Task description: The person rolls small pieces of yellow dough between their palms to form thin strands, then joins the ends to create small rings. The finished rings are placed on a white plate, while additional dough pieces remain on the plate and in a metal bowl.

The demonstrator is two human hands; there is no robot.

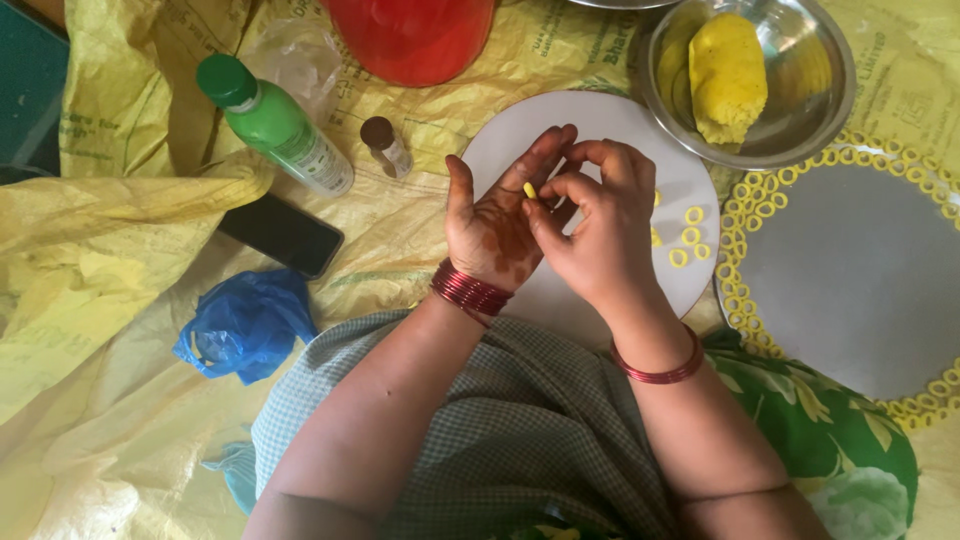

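Observation:
My left hand [495,225] lies palm up over a round white board [690,180], its fingers spread, with a small piece of yellow dough [529,189] resting on it. My right hand [600,225] bends over that palm and pinches the dough piece between thumb and fingertips. Three small yellow dough rings [690,237] lie on the board just right of my right hand. A steel bowl [800,110] at the top right holds a lump of yellow dough [727,75]. Red bangles circle both wrists.
A large round metal tray [860,270] rimmed with several dough rings lies at the right. A green bottle [275,125], a small brown-capped vial [385,145], a black phone [283,234], a blue plastic bag [245,325] and a red container [412,38] sit on yellow sheeting.

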